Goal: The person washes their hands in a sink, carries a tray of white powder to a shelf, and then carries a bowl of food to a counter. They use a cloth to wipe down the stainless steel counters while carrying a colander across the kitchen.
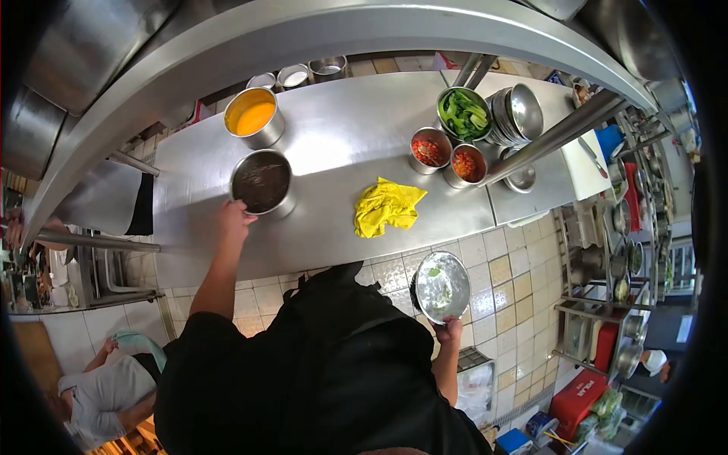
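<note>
My left hand (235,215) is closed on the near rim of a round steel pot (282,206) of dark brown liquid, which stands on the steel counter (326,144). Behind that pot is another steel pot (265,139) with orange-yellow liquid. Low on my right, my right hand (448,327) grips the edge of a steel bowl (444,299), held over the floor beside the counter. Whitish residue and a bit of green leaf cling to the bowl's inside. Between the two sides lies a crumpled yellow cloth (387,208) on the counter.
Leafy greens fill a bowl (464,114), near two pots of chopped red food (430,152) and stacked metal bowls (523,114). A steel shelf (364,30) and its post (561,136) cross above. At lower left stands another person (114,394); racks line the right.
</note>
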A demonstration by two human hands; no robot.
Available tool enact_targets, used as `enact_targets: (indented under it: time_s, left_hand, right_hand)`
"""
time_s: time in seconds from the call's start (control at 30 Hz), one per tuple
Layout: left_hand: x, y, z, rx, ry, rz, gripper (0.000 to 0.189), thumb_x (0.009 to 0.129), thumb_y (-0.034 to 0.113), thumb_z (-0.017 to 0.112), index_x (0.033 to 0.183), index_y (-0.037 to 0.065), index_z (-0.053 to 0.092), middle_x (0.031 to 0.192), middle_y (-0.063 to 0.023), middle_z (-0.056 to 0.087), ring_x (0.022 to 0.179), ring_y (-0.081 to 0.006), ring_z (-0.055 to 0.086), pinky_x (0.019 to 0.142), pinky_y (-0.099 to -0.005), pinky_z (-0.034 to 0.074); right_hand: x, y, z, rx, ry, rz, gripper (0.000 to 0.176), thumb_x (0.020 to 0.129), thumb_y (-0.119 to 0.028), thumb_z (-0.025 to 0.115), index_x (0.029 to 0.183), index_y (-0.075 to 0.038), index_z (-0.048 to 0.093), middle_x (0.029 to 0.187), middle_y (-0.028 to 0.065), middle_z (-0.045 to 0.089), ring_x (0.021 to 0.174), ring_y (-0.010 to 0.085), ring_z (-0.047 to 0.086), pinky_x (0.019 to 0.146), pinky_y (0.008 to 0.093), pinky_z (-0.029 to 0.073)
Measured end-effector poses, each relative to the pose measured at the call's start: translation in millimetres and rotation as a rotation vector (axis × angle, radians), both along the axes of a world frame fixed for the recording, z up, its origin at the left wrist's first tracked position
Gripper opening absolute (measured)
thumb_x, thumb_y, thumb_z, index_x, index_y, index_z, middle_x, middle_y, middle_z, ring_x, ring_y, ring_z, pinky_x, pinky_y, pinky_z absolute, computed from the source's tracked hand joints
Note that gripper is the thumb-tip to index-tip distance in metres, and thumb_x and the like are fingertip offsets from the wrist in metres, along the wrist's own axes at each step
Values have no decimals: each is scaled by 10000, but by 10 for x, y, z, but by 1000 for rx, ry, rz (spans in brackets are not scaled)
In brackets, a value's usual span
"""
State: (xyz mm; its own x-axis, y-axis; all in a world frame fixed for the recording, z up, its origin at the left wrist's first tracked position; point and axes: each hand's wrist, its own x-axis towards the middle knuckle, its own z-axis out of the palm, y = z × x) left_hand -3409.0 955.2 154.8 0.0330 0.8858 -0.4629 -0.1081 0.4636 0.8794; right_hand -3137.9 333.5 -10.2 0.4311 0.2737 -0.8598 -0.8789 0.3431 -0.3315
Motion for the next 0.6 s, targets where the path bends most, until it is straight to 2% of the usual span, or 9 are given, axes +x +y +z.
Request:
enact_targets:
  time_s: [0.07,0.13,0.2,0.23,0.33,0.37,0.43,0.53,0.6]
  left_hand:
    - [387,-12,-48,-37,18,-39,158,724,-7,503,860,53,449,643,-53,459,441,-175,464,453,-424,540]
    - [764,2,-66,-53,-24,-134,148,711,-6,517,812,72,442,627,-37,435,433,-163,439,472,-435,540]
    - [1166,92,-151,-64,-35,-205,197,720,-16,506,901,42,455,715,-62,496,441,-186,482,492,-463,550]
    - [1385,147,-221,-56,-71,-176,187,718,-12,508,891,39,458,699,-64,491,446,-194,490,478,-454,544]
    - [2008,364,-218,-35,-93,-230,169,716,-2,512,874,29,463,646,-86,483,444,-225,510,426,-420,511]
    - [2189,451,-202,-37,-101,-221,168,717,-3,509,875,28,461,641,-102,493,440,-241,517,414,-408,497]
    - [2555,692,-268,-44,-107,-195,169,725,-6,493,885,30,450,669,-157,544,438,-280,541,392,-396,464]
    - [2951,937,-210,-6,-85,-128,126,734,-3,486,852,23,448,702,-179,571,464,-296,563,400,-413,456]
    - [3123,1104,-203,-25,-71,-167,161,745,-3,472,905,9,470,765,-185,593,548,-306,598,480,-436,479]
  right_hand:
    - [-67,-41,67,-4,-18,-28,695,653,18,416,1338,-12,298,1304,224,398,1157,461,432,891,639,420]
    - [-148,-58,79,-18,-30,-55,674,662,14,411,1327,-14,304,1282,220,412,1100,453,463,800,608,462]
    - [-213,-39,208,-47,-32,-76,666,661,8,413,1318,-13,309,1266,218,423,1065,448,480,745,587,475]
    - [-267,16,321,-15,-59,-101,663,657,-9,422,1310,-8,310,1247,217,436,1024,443,495,688,561,471]
    - [-394,-12,371,-83,-71,-109,673,642,-25,435,1305,-4,318,1245,218,447,1044,444,494,749,582,473]
    - [-442,-32,351,-76,-70,-153,676,629,-38,442,1297,-1,339,1251,213,455,1068,437,495,821,597,462]
    - [-527,-88,345,-103,-76,-164,674,623,-43,448,1289,2,354,1255,208,459,1078,433,495,858,603,447]
    - [-653,-116,409,-87,-86,-235,669,617,-36,452,1280,2,369,1248,199,466,1075,427,501,867,614,443]
    - [-722,-103,488,-103,-102,-270,672,617,-27,447,1284,-1,364,1243,200,465,1076,427,500,864,619,444]
